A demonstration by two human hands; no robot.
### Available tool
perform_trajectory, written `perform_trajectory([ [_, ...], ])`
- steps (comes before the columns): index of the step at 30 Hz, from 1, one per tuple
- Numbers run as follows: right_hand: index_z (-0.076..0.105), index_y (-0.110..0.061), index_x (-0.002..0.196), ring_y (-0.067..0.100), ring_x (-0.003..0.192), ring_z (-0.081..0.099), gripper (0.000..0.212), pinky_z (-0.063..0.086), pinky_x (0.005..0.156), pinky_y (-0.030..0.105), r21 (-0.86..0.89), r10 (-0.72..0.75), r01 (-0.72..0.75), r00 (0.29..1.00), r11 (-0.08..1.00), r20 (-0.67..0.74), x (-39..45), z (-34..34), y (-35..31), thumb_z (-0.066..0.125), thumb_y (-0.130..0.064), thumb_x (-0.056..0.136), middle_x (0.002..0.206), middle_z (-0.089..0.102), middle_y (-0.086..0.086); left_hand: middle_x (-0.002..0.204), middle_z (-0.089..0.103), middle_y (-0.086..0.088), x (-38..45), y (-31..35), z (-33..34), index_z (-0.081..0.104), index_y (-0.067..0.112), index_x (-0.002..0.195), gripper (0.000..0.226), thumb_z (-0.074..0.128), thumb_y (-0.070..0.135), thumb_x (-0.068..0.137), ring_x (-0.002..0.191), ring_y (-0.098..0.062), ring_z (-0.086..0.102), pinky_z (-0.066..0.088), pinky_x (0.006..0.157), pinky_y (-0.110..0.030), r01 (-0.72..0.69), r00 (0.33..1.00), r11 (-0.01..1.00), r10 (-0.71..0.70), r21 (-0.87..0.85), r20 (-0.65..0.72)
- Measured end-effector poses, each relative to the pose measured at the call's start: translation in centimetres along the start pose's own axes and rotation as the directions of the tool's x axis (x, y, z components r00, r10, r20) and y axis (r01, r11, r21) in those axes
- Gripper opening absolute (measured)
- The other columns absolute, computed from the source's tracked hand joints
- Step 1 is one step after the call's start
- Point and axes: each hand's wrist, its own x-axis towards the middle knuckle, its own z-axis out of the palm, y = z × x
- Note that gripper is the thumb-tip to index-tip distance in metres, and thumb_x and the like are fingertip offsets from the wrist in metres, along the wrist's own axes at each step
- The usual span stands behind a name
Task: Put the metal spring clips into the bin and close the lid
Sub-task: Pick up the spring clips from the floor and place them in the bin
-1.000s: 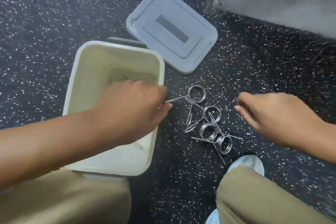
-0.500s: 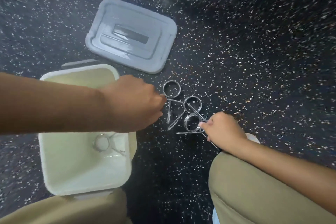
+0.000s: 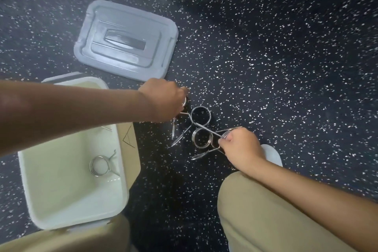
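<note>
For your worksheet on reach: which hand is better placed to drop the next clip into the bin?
Left. The left hand, closed on a clip, sits right beside the open bin; the right hand grips another farther away.

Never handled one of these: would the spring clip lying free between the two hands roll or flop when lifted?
The spring clip is probably stiff: its wire coil holds a clean ring. Its straight handles likely stop rolling. They cross a neighbouring clip, so it may snag.

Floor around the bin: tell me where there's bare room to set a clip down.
Bare speckled floor is open right of the lid and beyond the right hand. It is crowded between the bin and that hand, where the spring clips and the left hand sit.
</note>
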Motion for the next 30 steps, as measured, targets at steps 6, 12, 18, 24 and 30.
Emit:
perform_trajectory([
  [6,0.052,-0.002,0.065,0.021,0.051,0.041,0.041,0.039,0.053,0.033,0.193,-0.092,0.1,0.994,0.976,-0.051,-0.4,-2.1,2.1,0.063,-0.029,0.093,0.052,0.048,0.003,0.074,0.054,-0.002,0.5,1.3,1.3,0.046,0.014,0.115,0.029,0.044,0.038,0.099,0.067,-0.029,0.053,0.045,0.056,-0.035,-0.041,0.999,0.987,0.036,-0.157,-0.034],
  [12,0.061,-0.003,0.085,0.019,0.05,0.032,0.023,0.031,0.049,0.034,0.606,-0.027,0.012,0.999,0.795,0.017,-0.6,-3.8,3.7,0.056,-0.019,0.101,0.053,0.038,0.0,0.074,0.056,-0.003,0.5,5.7,2.2,0.058,0.012,0.105,0.036,0.042,0.044,0.1,0.067,-0.027,0.056,0.041,0.056,-0.032,-0.091,0.996,0.981,0.091,-0.174,-0.007],
  [18,0.055,-0.004,0.086,0.018,0.05,0.032,0.023,0.031,0.042,0.022,0.727,-0.078,0.019,0.996,0.686,0.047,-0.8,-4.8,3.3,0.047,-0.014,0.105,0.057,0.036,0.003,0.092,0.07,-0.004,0.8,8.8,3.3,0.058,0.019,0.083,0.014,0.051,0.018,0.095,0.084,-0.029,0.068,0.041,0.057,-0.032,-0.041,0.994,0.998,0.047,-0.054,0.099],
  [24,0.052,-0.011,0.087,0.018,0.045,0.041,0.022,0.04,0.052,0.028,0.819,-0.203,-0.046,0.959,0.573,0.196,-0.7,-6.1,3.5,0.046,-0.019,0.106,0.053,0.037,-0.001,0.097,0.069,-0.006,0.9,8.6,3.4,0.062,0.015,0.097,0.014,0.05,0.019,0.091,0.088,-0.03,0.065,0.043,0.062,-0.033,0.021,0.993,0.992,-0.006,-0.121,0.119],
  [30,0.053,-0.007,0.099,0.021,0.049,0.046,0.013,0.043,0.056,0.035,0.881,-0.33,-0.101,0.902,0.462,0.277,-0.9,-8.0,2.6,0.046,-0.015,0.105,0.056,0.043,0.005,0.102,0.068,-0.006,0.9,8.3,2.4,0.064,0.011,0.108,0.019,0.054,0.016,0.094,0.094,-0.03,0.066,0.045,0.062,-0.034,-0.013,0.991,0.997,0.022,-0.076,0.131],
])
